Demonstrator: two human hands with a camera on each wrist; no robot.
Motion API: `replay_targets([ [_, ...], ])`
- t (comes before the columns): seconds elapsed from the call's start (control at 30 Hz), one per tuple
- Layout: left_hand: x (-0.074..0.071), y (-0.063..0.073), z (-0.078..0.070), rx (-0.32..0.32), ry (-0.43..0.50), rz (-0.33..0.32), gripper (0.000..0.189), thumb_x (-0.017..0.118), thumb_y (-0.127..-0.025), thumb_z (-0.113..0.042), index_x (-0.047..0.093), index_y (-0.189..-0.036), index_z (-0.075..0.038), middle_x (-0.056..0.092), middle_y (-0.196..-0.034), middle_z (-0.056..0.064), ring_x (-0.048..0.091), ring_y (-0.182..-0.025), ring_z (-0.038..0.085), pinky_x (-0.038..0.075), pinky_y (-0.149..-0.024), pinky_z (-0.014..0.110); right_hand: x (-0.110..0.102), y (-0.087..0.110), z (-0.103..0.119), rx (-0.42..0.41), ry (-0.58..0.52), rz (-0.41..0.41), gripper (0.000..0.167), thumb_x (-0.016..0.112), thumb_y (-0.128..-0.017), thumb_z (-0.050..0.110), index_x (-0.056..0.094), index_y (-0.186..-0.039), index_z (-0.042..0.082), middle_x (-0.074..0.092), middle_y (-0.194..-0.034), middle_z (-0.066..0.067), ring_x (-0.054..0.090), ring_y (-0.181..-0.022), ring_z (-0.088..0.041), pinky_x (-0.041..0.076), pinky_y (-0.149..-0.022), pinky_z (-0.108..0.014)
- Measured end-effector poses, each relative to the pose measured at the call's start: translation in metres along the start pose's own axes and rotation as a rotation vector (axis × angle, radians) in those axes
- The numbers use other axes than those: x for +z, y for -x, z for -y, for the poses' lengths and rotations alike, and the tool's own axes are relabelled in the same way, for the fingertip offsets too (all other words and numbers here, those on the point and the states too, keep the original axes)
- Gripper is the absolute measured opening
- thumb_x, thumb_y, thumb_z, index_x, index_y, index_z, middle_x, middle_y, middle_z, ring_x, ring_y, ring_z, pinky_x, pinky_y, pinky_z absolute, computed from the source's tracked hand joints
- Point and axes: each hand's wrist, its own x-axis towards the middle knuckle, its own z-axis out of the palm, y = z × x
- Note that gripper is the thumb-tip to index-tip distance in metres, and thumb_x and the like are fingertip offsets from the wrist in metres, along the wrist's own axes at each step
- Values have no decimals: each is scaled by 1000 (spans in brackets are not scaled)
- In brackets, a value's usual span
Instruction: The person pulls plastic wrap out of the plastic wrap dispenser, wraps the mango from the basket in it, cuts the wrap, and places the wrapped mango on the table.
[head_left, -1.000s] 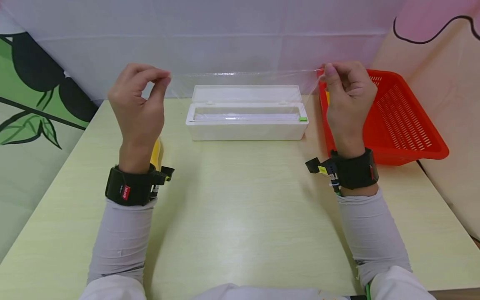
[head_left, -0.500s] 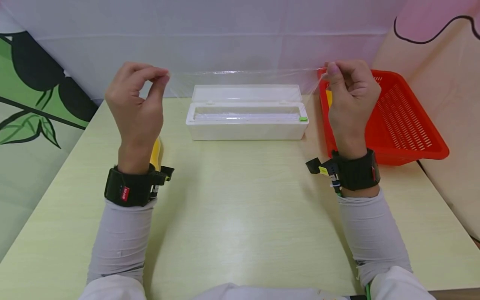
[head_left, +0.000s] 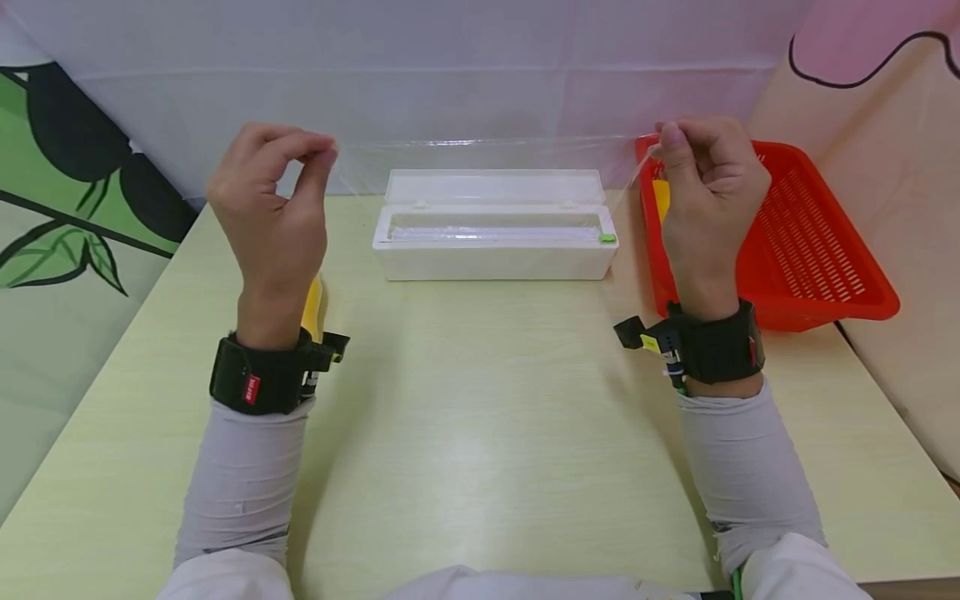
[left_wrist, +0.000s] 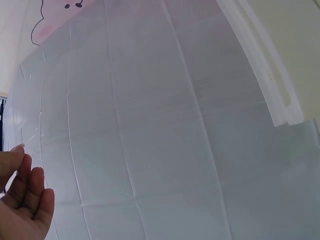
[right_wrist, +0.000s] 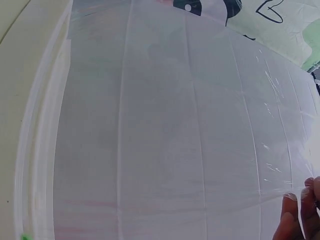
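A sheet of clear plastic wrap (head_left: 480, 152) stretches between both raised hands, its top edge taut. My left hand (head_left: 272, 204) pinches its left corner between thumb and index finger. At the opposite corner, my right hand (head_left: 711, 187) pinches the film, which bunches a little by the thumb. Below the sheet, a long white wrap dispenser box (head_left: 495, 262) sits on the table with its lid (head_left: 495, 187) up. Film comes up from its slot, and a small green cutter (head_left: 607, 238) is at the slot's right end. In the left wrist view the left hand (left_wrist: 25, 197) shows its fingertips together.
A red plastic basket (head_left: 817, 287) stands at the right behind the right hand, with something yellow (head_left: 662, 198) inside it. Another yellow object (head_left: 312, 308) lies on the pale wooden table (head_left: 465, 433), partly hidden by the left wrist. A fabric backdrop (head_left: 450, 83) rises behind.
My right hand has shifted slightly to the right and up, and my left hand slightly left, so the wrap is spread a little wider. The box has not moved.
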Motion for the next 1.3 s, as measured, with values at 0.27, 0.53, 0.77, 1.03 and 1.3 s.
replay_targets([
  [0.27, -2, -1, -1, 6, -2, -7, 17, 73, -91, -13, 78, -93, 4, 67, -86, 20, 64, -87, 23, 48, -83, 24, 0, 1, 5, -10, -3, -12, 12, 63, -92, -8, 74, -92, -3, 68, -88, -5, 63, -79, -23, 53, -77, -27],
  [0.53, -5, -2, -6, 0, -17, -19, 18, 73, -92, -15, 78, -94, 2, 67, -87, 21, 64, -89, 21, 47, -84, 24, 1, 1, 11, 5, -40, -25, 13, 63, -92, -9, 73, -92, -3, 68, -87, -7, 62, -77, -23, 54, -77, -27],
  [0.77, -6, -2, -8, 2, -14, -30, 17, 74, -91, -13, 78, -93, 3, 67, -87, 22, 65, -89, 27, 46, -83, 23, 1, 2, 14, -1, -58, -36, 13, 62, -91, -10, 73, -91, -3, 68, -87, -7, 62, -76, -22, 53, -74, -25],
  [1.03, -6, -3, -11, 1, -6, -49, 18, 74, -91, -15, 78, -92, 3, 67, -86, 21, 64, -87, 24, 46, -82, 23, 1, 1, 18, -14, -77, -53, 13, 62, -91, -12, 72, -89, -4, 67, -85, -7, 63, -76, -22, 51, -73, -25],
  [1.3, -6, -4, -13, 5, 20, -82, 18, 76, -90, -17, 79, -89, 0, 67, -83, 17, 64, -85, 17, 46, -81, 24, 1, 0, 21, -25, -108, -74, 14, 62, -91, -13, 72, -88, -4, 67, -84, -10, 60, -71, -20, 49, -70, -24],
])
